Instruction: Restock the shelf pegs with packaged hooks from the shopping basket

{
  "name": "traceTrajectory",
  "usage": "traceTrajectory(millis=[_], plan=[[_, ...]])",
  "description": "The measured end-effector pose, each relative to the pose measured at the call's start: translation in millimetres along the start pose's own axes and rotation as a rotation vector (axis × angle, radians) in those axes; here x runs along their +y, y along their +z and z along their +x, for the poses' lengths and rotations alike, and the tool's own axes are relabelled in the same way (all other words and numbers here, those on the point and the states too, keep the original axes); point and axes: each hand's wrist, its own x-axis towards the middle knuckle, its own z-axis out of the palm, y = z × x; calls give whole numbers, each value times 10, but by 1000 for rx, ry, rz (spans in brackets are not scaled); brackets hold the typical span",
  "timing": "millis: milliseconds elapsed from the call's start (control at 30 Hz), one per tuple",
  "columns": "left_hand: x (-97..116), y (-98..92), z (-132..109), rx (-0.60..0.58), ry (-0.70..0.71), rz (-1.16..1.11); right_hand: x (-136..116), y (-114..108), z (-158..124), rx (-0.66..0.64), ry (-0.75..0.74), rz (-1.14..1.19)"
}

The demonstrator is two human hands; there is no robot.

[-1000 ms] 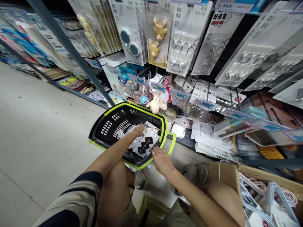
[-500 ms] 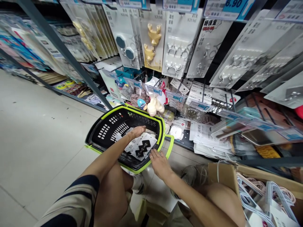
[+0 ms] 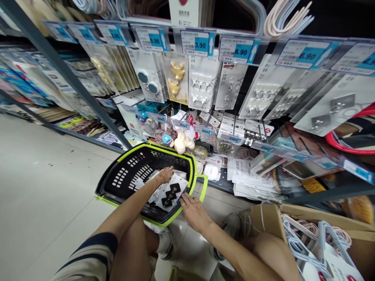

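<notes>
A black shopping basket with a lime-green rim and handle stands tilted before my knees. My left hand reaches inside it, fingers stretched out over white packages, their tips partly hidden. Below that hand lies a white card with black diamond-shaped hooks on it. At the near right corner, the fingers of my right hand are hooked over the basket's rim; a ring shows on one finger. The underside of that grip is hidden.
Carded hooks hang on the rack ahead under price labels. Small packaged goods and a plush toy crowd the low shelf behind the basket. A cardboard box of hangers stands at right; a dark rack post slants at left.
The view has tilted up, bringing the price labels and upper hangers into sight. Basket and hands sit slightly lower and further left in the picture. Both hands keep nearly the same places on the basket.
</notes>
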Motion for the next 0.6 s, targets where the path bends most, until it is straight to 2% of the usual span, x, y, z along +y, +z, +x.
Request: traceTrajectory(millis=[200,367,467,600], plan=[[137,21,89,1,-21,23,-14,-6,28,3,5,-33],[126,45,29,-30,2,-5,-22,-12,51,-10,-3,-53],[136,50,-26,-32,-32,-28,-19,9,43,-15,0,-48],[124,-73,-60,25,-124,-56,-8,-18,21,-3,6,-17]])
